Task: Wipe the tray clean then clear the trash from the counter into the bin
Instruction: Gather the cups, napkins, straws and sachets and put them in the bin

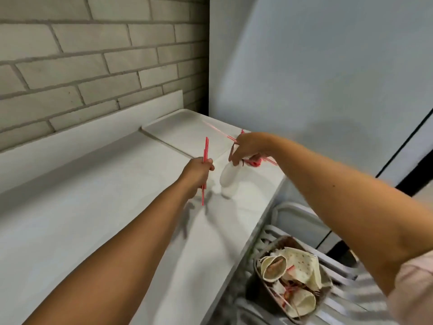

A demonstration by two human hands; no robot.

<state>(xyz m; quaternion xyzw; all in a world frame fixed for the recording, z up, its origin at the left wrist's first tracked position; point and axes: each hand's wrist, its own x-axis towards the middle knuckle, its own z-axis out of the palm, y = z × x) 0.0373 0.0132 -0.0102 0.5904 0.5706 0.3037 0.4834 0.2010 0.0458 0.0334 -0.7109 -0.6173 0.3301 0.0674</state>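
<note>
The tray (178, 130) lies flat at the far end of the counter (93, 207), against the wall corner, and looks bare from here. The bin (269, 245) stands below the counter's near right edge, with cups and paper already in it. A white container (228, 181), too blurred to name, hangs under my right hand (250, 146); I cannot tell if it is held. That hand's fingers are curled down, pinching loose straws (230, 137) over the tray's near corner. My left hand (195, 174) is closed round the red straws (206, 146), held upright above the counter. I judge we are clearing trash: I would pass both lots into one hand, swing right, and let go only once low over the bin.
</note>
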